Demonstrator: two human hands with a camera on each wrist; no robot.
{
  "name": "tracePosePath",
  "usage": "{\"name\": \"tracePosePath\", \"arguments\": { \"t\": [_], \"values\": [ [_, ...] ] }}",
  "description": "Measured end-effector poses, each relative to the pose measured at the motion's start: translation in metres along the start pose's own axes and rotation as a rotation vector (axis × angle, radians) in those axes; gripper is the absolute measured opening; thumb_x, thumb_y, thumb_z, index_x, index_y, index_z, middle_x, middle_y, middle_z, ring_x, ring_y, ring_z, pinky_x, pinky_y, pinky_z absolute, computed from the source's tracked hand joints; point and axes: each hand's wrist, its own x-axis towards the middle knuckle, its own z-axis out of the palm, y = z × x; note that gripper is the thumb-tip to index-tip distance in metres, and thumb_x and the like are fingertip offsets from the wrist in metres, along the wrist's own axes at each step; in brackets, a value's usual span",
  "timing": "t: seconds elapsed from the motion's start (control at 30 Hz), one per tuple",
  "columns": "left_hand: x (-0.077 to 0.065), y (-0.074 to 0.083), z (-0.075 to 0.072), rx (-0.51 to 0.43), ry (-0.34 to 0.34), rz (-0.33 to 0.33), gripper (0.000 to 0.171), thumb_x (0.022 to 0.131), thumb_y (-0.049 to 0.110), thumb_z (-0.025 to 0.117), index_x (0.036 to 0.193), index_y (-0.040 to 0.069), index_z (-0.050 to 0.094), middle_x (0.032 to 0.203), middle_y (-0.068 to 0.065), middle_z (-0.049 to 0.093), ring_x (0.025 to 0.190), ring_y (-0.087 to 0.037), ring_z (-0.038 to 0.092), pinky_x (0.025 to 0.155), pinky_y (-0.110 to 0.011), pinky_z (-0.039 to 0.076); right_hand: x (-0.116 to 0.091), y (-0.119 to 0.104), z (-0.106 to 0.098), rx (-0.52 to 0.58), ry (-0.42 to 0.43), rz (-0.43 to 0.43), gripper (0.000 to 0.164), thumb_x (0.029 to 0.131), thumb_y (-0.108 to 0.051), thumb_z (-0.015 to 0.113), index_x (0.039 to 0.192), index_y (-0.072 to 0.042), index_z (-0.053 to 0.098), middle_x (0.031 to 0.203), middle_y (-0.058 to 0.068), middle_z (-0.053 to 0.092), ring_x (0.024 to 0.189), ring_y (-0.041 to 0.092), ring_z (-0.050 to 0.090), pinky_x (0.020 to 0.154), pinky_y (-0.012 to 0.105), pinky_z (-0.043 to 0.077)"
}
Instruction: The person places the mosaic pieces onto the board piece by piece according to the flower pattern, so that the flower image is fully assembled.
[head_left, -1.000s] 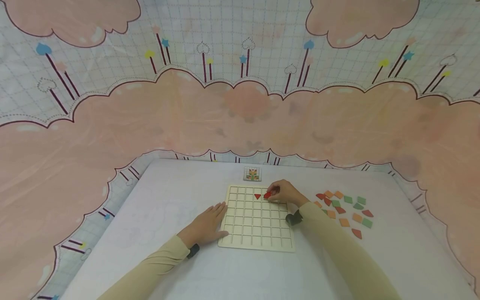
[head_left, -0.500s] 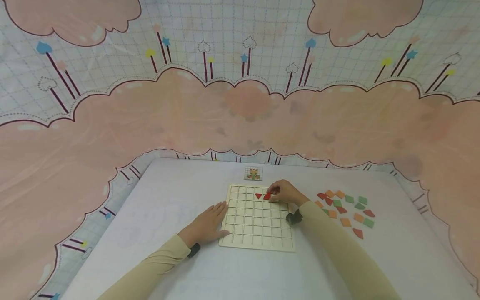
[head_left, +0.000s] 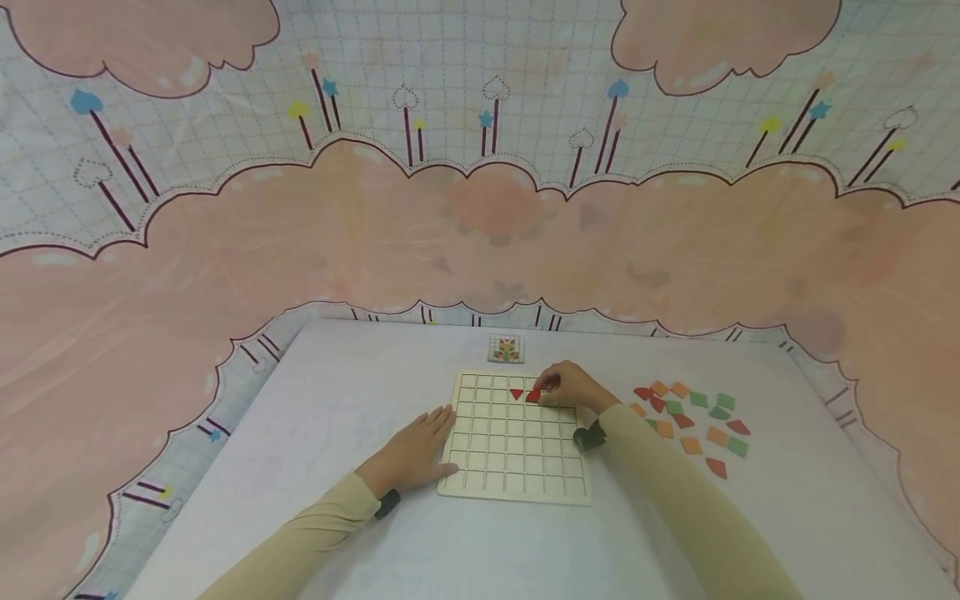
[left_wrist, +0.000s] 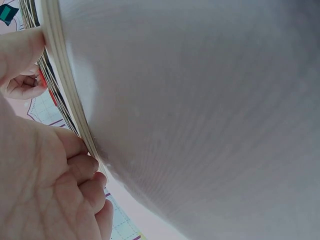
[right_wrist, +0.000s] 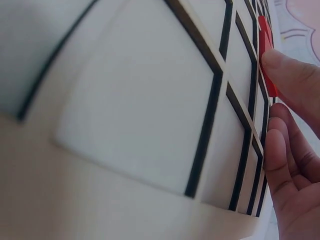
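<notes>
A pale wooden grid board (head_left: 517,467) lies on the white table. My left hand (head_left: 411,450) rests along its left edge, fingers extended and thumb on the near part of the rim; the left wrist view shows fingertips against the board's edge (left_wrist: 75,100). Near the far edge, my right hand (head_left: 572,387) pinches a red tile (head_left: 533,396) at a grid cell. In the right wrist view the thumb presses on this red tile (right_wrist: 267,60), with the other fingers curled beside it. A red triangular tile (head_left: 517,394) lies just left of it, in another cell.
Right of the board lie scattered orange tiles (head_left: 691,445), green tiles (head_left: 738,447) and red tiles (head_left: 716,468), several of each. Behind the board is a small pattern card (head_left: 506,348). A printed cloth (head_left: 480,242) rises behind the table.
The red tile in my right fingers has turned slightly and come down at its cell, with the fingers shifting a little. My left hand stays in place.
</notes>
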Motion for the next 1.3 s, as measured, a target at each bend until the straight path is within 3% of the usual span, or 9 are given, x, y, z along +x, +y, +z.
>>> {"name": "tracePosePath", "arguments": {
  "t": [0.9,1.1,1.3],
  "values": [
    [-0.002,0.0,-0.003,0.014,-0.003,0.02,0.084,0.092,0.056,0.047,0.148,-0.001,0.023,0.155,-0.016,0.023,0.145,-0.028,0.021,0.118,-0.041,0.023,-0.003,0.001,-0.004,-0.018,0.011,-0.004,0.016,0.077,-0.01,0.076,0.092,-0.006,0.073,0.088,0.006,0.066,0.077,0.011,0.055,0.07,0.023,0.049],
    [-0.002,0.0,-0.002,0.01,0.008,0.027,0.083,0.091,0.055,0.048,0.147,-0.002,0.024,0.155,-0.017,0.024,0.144,-0.029,0.023,0.118,-0.042,0.024,-0.007,0.005,-0.011,0.082,-0.011,-0.025,0.023,0.076,-0.01,0.077,0.097,-0.002,0.072,0.091,0.008,0.069,0.078,0.009,0.059,0.073,0.023,0.052],
    [-0.002,0.0,0.0,0.02,0.005,0.011,0.084,0.091,0.057,0.047,0.147,-0.001,0.024,0.155,-0.015,0.024,0.145,-0.027,0.022,0.118,-0.041,0.024,-0.02,0.015,-0.031,0.204,-0.012,-0.068,0.031,0.079,-0.007,0.074,0.107,0.005,0.067,0.101,0.019,0.069,0.084,0.01,0.064,0.079,0.025,0.056]
  ]
}}
